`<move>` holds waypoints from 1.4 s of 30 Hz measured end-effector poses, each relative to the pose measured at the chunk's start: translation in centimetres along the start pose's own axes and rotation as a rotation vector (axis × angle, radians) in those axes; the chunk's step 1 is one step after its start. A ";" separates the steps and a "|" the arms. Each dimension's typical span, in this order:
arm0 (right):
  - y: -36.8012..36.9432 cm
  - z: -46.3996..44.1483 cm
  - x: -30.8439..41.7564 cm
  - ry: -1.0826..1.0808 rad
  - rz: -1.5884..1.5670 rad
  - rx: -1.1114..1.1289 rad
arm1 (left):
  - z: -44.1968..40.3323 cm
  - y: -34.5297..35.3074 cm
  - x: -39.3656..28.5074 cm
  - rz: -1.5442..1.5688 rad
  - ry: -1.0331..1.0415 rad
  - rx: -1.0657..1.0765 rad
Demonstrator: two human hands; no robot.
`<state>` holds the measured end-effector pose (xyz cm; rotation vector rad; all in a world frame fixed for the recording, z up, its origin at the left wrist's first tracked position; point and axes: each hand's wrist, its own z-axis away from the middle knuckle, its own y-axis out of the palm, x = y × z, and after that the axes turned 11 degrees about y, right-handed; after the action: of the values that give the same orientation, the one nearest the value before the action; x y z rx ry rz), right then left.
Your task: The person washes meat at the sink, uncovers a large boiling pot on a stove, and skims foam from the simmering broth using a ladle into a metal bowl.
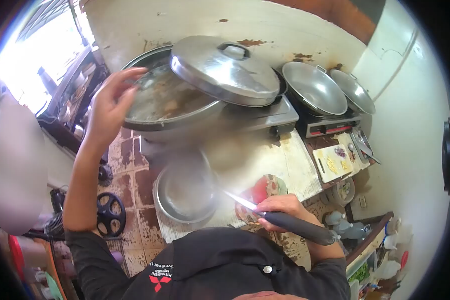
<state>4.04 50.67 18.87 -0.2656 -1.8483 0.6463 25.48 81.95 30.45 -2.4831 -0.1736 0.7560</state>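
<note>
My left hand (pixel 116 97) is raised at the left rim of a large steaming pot (pixel 160 122), its fingers apart and holding nothing. Brownish pieces in liquid show inside the pot. A metal lid (pixel 220 70) with a black handle rests tilted over the pot's right side. My right hand (pixel 280 210) grips a black-handled utensil (pixel 300 227) whose metal shaft points left toward a round metal bowl (pixel 185 216). The utensil's far end is lost in steam or blur. Beside my right hand, a red and patterned cloth-like item (pixel 265 187) lies on the counter.
Two woks, one (pixel 317 90) on a stove (pixel 332 129), stand at the back right. A cutting board (pixel 330 175) holds chopped pieces. Bottles (pixel 352 231) and a shelf (pixel 380 230) are at lower right. A black wheel-shaped object (pixel 111 215) sits at left.
</note>
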 end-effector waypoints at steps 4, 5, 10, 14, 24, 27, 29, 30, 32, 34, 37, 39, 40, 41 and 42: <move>0.0 1.5 -3.0 -0.041 -0.058 -0.080 | -9.8 7.1 1.1 -0.385 0.285 0.442; -0.1 1.8 -3.8 -0.052 -0.062 -0.085 | -11.9 9.3 1.6 -0.461 0.309 0.494; -1.4 3.8 -8.6 0.161 -0.239 -0.084 | -20.8 20.0 5.1 -0.768 0.299 0.582; -3.7 3.8 -13.0 0.190 -0.377 0.021 | -25.2 27.0 10.8 -0.849 0.199 0.502; -6.7 2.9 -18.8 0.098 -0.688 0.289 | -28.8 30.9 15.8 -0.988 -0.035 0.910; -7.1 2.8 -19.8 0.053 -0.728 0.302 | -31.0 30.6 16.9 -0.914 0.019 0.973; -7.5 2.8 -20.0 0.073 -0.745 0.316 | -31.6 29.4 16.3 -0.867 0.004 0.971; -7.2 2.7 -20.6 0.096 -0.753 0.329 | -32.5 29.5 14.3 -0.855 0.000 0.931; -7.0 2.3 -21.0 0.044 -0.758 0.311 | -34.3 29.3 12.5 -0.778 0.046 0.888; -7.2 1.8 -21.1 -0.007 -0.710 0.294 | -36.0 30.8 10.4 -0.739 0.051 0.817; -7.6 1.3 -20.8 -0.013 -0.762 0.325 | -38.1 34.8 6.8 -0.733 0.110 0.832; -8.3 1.0 -20.5 -0.005 -0.676 0.322 | -39.2 38.0 5.3 -0.810 0.163 0.888; -8.6 1.0 -20.3 -0.002 -0.636 0.317 | -39.3 39.5 4.3 -0.815 0.154 0.903; -8.9 1.1 -20.0 0.013 -0.636 0.319 | -39.2 40.9 3.7 -0.772 0.137 0.879; -9.3 1.2 -19.7 0.028 -0.636 0.312 | -39.2 42.5 3.3 -0.772 0.148 0.894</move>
<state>11.39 33.24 7.95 0.4999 -1.6455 0.4643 48.50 28.95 33.94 -1.4303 -0.5566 0.2163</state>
